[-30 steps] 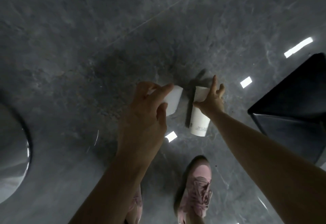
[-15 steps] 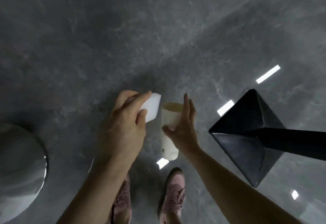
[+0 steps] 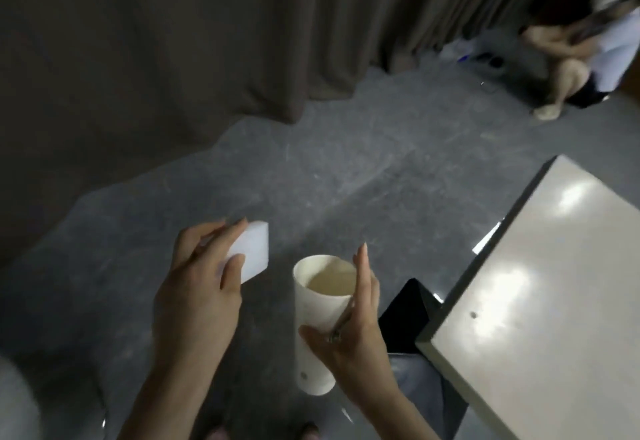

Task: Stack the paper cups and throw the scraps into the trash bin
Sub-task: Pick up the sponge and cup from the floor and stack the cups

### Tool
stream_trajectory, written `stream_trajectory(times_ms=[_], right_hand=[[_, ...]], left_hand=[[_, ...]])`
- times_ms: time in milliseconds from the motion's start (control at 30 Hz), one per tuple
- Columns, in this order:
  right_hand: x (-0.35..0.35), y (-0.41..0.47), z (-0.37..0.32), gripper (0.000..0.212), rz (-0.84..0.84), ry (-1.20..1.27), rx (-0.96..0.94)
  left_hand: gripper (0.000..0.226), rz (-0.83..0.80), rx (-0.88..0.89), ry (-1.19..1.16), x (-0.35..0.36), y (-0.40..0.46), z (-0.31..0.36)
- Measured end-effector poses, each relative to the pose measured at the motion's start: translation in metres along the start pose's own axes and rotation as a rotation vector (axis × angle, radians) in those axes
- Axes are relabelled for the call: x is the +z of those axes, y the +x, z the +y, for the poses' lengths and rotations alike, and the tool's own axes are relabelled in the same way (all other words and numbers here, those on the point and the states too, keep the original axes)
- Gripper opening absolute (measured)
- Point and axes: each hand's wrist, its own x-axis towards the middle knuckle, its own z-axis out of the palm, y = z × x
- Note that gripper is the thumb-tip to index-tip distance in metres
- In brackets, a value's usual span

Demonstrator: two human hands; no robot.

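Standing mouth-up in the right hand (image 3: 349, 332), thumb and fingers around its wall, the paper cup stack (image 3: 317, 318) looks nearly assembled. Just beside it the left hand (image 3: 197, 287) pinches a white cup (image 3: 251, 252) tilted on its side, not yet nested. Neither scraps nor a bin can be made out, so that part seems left. Bench (image 3: 540, 301) corner stands near, right.
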Motion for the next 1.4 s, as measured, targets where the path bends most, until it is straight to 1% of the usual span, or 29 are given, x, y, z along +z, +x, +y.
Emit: stream_trajectory(times_ms=[167,267,367,467,633,733,833,933,1100,1233,1400], right_hand=[[-0.069,-0.025,-0.057,0.116,0.131,-0.059,-0.126],[-0.111,-0.048,-0.074,0.112,0.246,-0.065,-0.148],[-0.144,-0.079,-0.085,0.111,0.382,-0.037,-0.069],[-0.165,-0.118,-0.095,0.110,0.563,-0.037,-0.010],[-0.175,-0.200,-0.105,0.109,0.855,-0.043,0.113],[-0.176,-0.259,-0.105,0.109,1.059,-0.031,0.188],[-0.180,-0.324,-0.104,0.112,1.202,-0.059,0.278],[-0.185,-0.387,-0.102,0.109,1.345,-0.049,0.361],[-0.195,-0.488,-0.092,0.115,1.538,-0.068,0.525],[-0.211,-0.575,-0.081,0.117,1.630,-0.117,0.611],[-0.235,-0.679,-0.068,0.119,1.767,-0.161,0.656]], left_hand=[[0.046,-0.082,0.141,-0.098,-0.003,-0.002,0.092],[0.045,-0.196,0.268,-0.124,0.005,-0.009,0.143],[0.044,-0.329,0.422,-0.129,0.011,-0.024,0.184],[0.043,-0.443,0.534,-0.176,0.013,-0.043,0.216],[0.039,-0.667,0.681,-0.297,0.016,-0.094,0.246],[0.037,-0.810,0.787,-0.351,0.021,-0.142,0.270],[0.035,-0.960,0.879,-0.398,0.022,-0.200,0.300],[0.035,-1.076,0.972,-0.444,0.022,-0.264,0.325],[0.034,-1.288,0.966,-0.499,0.019,-0.379,0.350],[0.033,-1.380,0.997,-0.544,0.019,-0.475,0.373],[0.036,-1.488,1.044,-0.613,0.020,-0.596,0.398]])
